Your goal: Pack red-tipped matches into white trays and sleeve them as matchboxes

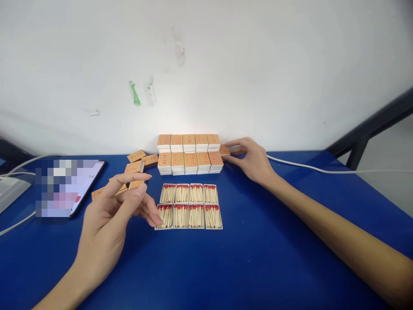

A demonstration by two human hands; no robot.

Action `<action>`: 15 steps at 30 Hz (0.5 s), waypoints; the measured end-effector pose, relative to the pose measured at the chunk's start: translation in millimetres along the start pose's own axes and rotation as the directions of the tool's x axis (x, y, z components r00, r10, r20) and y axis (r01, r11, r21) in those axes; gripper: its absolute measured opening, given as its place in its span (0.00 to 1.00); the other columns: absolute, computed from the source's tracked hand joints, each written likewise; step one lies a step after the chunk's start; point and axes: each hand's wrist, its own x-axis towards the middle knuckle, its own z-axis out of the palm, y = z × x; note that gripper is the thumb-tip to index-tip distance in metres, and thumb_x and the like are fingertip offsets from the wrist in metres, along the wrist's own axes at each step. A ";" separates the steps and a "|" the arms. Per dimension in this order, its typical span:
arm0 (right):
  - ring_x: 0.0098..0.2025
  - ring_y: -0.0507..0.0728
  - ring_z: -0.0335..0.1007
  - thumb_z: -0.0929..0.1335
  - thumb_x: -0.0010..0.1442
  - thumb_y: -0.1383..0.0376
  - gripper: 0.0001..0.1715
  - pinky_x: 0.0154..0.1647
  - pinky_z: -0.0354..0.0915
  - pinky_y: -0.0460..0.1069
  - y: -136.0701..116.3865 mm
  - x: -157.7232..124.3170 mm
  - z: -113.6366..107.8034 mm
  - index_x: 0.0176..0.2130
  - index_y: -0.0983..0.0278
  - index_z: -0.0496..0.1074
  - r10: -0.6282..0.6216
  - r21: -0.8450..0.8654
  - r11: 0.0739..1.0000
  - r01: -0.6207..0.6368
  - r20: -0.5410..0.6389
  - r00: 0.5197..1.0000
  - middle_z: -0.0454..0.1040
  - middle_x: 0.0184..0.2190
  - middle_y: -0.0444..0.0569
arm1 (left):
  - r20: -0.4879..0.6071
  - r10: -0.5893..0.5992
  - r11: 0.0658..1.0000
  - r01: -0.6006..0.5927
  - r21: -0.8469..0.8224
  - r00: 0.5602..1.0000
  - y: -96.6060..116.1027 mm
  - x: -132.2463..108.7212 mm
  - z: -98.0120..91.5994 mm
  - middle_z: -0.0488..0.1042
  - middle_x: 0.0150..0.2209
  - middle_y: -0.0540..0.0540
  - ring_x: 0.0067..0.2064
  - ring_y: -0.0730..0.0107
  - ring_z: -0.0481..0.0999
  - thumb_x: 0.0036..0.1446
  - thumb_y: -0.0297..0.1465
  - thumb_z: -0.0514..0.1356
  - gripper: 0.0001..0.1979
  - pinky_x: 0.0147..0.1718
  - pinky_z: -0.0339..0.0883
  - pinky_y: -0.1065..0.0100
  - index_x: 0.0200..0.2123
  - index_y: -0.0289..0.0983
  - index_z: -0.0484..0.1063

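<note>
At the right end of the stacked matchboxes (190, 160), my right hand (255, 160) has its thumb and fingers around an orange matchbox (224, 150), which is partly hidden by the fingers and the stack. My left hand (108, 215) hovers with fingers apart and nothing between them. Its fingertips overlap the left edge of the open matchbox trays (196, 215), which lie in two rows filled with red-tipped matches. Behind that hand are several loose matchboxes (136, 156), some covered by the fingers.
A phone (93, 181) with a lit, partly blurred screen lies at the left, near white cables (19, 224). Another white cable (309, 167) runs along the back right of the blue table (258, 267). A white wall (258, 77) stands behind, with a dark metal bar (383, 118) at right.
</note>
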 end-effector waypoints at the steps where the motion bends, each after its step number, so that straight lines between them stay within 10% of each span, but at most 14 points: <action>1: 0.49 0.66 0.88 0.81 0.67 0.50 0.21 0.58 0.84 0.67 0.0 -0.8 -0.2 0.53 0.58 0.85 -0.006 -0.003 1.000 0.006 0.004 1.000 0.83 0.59 0.58 | 0.000 0.001 1.000 -0.001 0.000 1.000 0.6 -0.4 0.3 0.83 0.30 0.52 0.29 0.62 0.84 0.77 0.48 0.67 0.17 0.33 0.81 0.62 0.60 0.48 0.75; 15: 0.52 0.67 0.79 0.74 0.76 0.58 0.21 0.59 0.80 0.72 11.3 0.6 3.2 0.64 0.52 0.85 -0.194 -0.137 0.968 0.208 0.108 0.975 0.75 0.59 0.58 | 0.035 0.015 1.000 -0.016 0.012 0.999 6.8 -0.2 2.7 0.84 0.30 0.51 0.28 0.63 0.84 0.78 0.45 0.66 0.17 0.32 0.81 0.62 0.60 0.43 0.74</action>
